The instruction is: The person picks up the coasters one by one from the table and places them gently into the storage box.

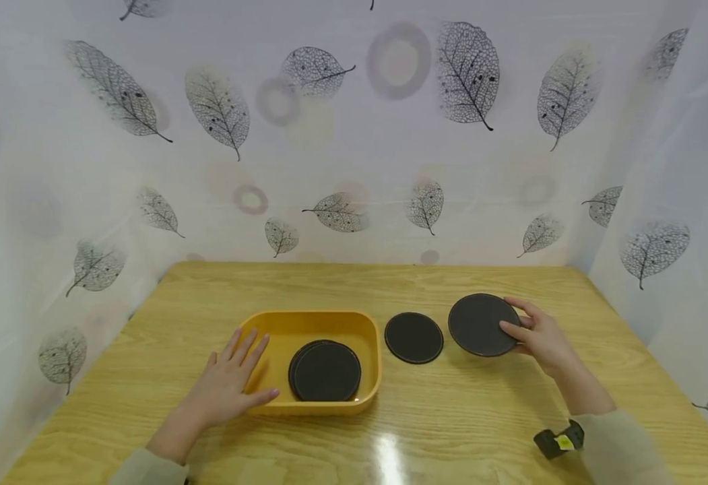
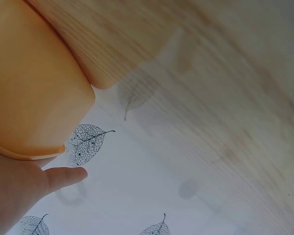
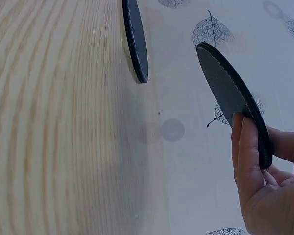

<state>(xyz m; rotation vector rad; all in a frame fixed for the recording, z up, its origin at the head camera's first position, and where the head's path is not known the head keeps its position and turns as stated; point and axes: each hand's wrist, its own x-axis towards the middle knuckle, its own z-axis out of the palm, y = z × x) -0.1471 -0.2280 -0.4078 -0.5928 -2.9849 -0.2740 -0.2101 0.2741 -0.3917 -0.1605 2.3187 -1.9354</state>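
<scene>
My right hand (image 1: 541, 335) pinches a round black coaster (image 1: 481, 325) by its right edge, thumb on top and fingers beneath. In the right wrist view that stitched coaster (image 3: 225, 83) is tilted and held above the table. Another black coaster (image 1: 413, 337) lies flat on the table, between the held one and a yellow tray (image 1: 312, 408). Inside the tray several black coasters (image 1: 328, 372) overlap in a low pile. My left hand (image 1: 226, 387) rests at the tray's left side with its fingers spread and straight. In the left wrist view the tray's outer wall (image 2: 44, 83) covers part of that hand.
The wooden table (image 1: 451, 431) reaches back to a pale curtain (image 1: 341, 148) printed with leaves, which also hangs along both sides. A black strap-like device (image 1: 558, 441) shows at the right wrist.
</scene>
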